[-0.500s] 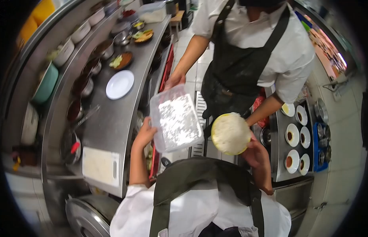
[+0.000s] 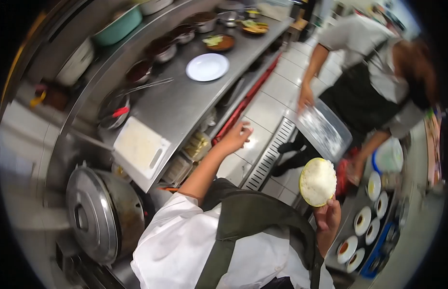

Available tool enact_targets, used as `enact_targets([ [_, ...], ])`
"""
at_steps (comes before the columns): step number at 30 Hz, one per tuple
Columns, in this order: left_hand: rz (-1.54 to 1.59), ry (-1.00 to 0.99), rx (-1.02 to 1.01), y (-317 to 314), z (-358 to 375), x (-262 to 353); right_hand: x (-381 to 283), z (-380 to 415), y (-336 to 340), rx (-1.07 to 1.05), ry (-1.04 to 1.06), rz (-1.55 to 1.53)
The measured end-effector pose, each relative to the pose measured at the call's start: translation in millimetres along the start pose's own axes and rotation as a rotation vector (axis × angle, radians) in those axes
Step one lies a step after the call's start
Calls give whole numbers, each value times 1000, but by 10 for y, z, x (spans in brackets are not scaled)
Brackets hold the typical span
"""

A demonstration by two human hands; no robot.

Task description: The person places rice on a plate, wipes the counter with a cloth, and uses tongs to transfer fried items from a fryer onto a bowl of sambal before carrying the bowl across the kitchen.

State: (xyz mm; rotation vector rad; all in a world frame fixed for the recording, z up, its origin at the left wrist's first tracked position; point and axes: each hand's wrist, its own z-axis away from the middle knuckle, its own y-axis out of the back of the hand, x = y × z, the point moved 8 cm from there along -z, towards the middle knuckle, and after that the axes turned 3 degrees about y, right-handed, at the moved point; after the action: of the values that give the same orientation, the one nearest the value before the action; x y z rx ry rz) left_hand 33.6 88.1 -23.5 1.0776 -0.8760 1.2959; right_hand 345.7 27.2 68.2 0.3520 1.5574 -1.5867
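So the bowl of white rice [image 2: 318, 182], yellow-rimmed and heaped up, is right of center, and the right hand [image 2: 327, 215] has it gripped at the near edge. Just past it on the far side, a co-worker [image 2: 363, 86] has a clear plastic container [image 2: 325, 129] by its far-left end, tilted. The left hand [image 2: 237, 138] is empty, fingers loosely curled and a bit apart, out over the floor near the counter edge. On that steel counter [image 2: 185, 103] to the left there's a white plate [image 2: 207, 67], with a cutting board [image 2: 141, 147] at the near end. Big lidded pot [image 2: 106, 214] sits near left, and small white sauce bowls [image 2: 362, 221] line up at right.
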Motion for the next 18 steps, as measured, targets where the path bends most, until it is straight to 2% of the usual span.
enact_targets([
  [2,42,25,100,245,130,-233,160,-294,-183,-51,-76,31],
  [3,26,119,73,384,198,-388,269,-430,-266,-68,-108,42],
  [6,60,193,154,894,373,-786,701,-995,-555,-205,-240,58],
  [10,217,224,334,1690,403,-1111,1180,-1631,-1365,-279,-349,-65],
  [14,387,239,416,2332,-68,-1364,1535,-2168,-1894,-330,-427,-142],
  [18,454,332,420,2686,-911,-1287,1674,-2612,-2199,-348,-441,-107],
])
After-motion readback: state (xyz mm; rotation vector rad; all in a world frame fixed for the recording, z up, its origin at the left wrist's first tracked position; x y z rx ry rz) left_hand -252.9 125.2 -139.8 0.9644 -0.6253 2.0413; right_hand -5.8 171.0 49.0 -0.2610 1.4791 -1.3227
